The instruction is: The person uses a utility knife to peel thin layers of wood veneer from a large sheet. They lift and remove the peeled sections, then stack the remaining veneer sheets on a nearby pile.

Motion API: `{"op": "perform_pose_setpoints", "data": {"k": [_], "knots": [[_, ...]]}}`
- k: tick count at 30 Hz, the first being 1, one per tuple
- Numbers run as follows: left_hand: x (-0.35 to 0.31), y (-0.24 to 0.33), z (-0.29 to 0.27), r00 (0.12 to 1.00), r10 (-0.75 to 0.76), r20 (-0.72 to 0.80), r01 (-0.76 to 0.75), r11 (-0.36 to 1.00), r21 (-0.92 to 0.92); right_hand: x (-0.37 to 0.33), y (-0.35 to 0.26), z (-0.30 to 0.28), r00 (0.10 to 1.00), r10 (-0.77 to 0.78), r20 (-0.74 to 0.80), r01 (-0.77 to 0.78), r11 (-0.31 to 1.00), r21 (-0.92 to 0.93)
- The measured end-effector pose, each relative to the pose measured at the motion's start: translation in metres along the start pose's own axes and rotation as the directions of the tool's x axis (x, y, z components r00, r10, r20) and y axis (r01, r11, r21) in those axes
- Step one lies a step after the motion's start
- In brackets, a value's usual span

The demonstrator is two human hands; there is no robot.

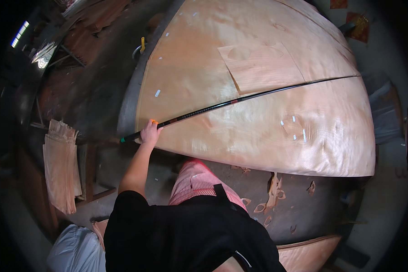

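Note:
My left hand (150, 133) is closed round the thick end of a long black tapered fishing rod (213, 108), close to its green end cap (123, 140). Something orange (154, 121) covers a fingertip of that hand. The rod lies slantwise over a broad pale wood veneer sheet (190, 81), its thin tip reaching the far right edge. Just beyond the rod, a loose squarish veneer piece (263, 68) rests on the sheet. Nearer me, a patch (294, 128) is marked by small white tape strips. My right hand is out of view.
Upright veneer strips (61, 165) lean at the left beside a wooden frame. A yellow-handled tool (143, 44) sits past the sheet's left edge. Veneer scraps (273, 192) litter the floor (299, 211). A white bag (77, 249) and more veneer (310, 254) lie at the bottom.

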State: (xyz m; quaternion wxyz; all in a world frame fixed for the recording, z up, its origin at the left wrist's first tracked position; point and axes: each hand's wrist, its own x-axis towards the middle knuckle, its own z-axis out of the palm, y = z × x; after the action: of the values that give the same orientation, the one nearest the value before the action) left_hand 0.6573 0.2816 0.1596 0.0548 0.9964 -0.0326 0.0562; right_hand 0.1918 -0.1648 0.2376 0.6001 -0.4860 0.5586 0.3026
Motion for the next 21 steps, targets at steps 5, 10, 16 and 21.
{"op": "perform_pose_setpoints", "data": {"k": [5, 10, 16, 21], "knots": [[0.043, -0.063, 0.005, 0.988, 0.124, -0.094, -0.134, 0.984, -0.119, -0.009, -0.043, 0.092, 0.999, 0.045, 0.028, -0.035, 0.956, -0.292], [0.170, -0.117, 0.003, 0.966, 0.170, -0.194, -0.201, 0.968, -0.153, -0.038, -0.112, 0.168, 0.917, 0.007, 0.398, 0.107, 0.959, -0.264], [0.231, -0.159, 0.004, 0.871, 0.459, -0.176, -0.477, 0.876, -0.071, -0.035, -0.179, 0.240, 0.971, 0.058, 0.230, 0.086, 0.818, -0.569], [0.179, -0.167, 0.003, 0.722, 0.692, -0.004, -0.668, 0.695, -0.266, 0.013, -0.230, 0.378, 0.905, -0.387, 0.179, 0.419, 0.882, -0.214]]}}
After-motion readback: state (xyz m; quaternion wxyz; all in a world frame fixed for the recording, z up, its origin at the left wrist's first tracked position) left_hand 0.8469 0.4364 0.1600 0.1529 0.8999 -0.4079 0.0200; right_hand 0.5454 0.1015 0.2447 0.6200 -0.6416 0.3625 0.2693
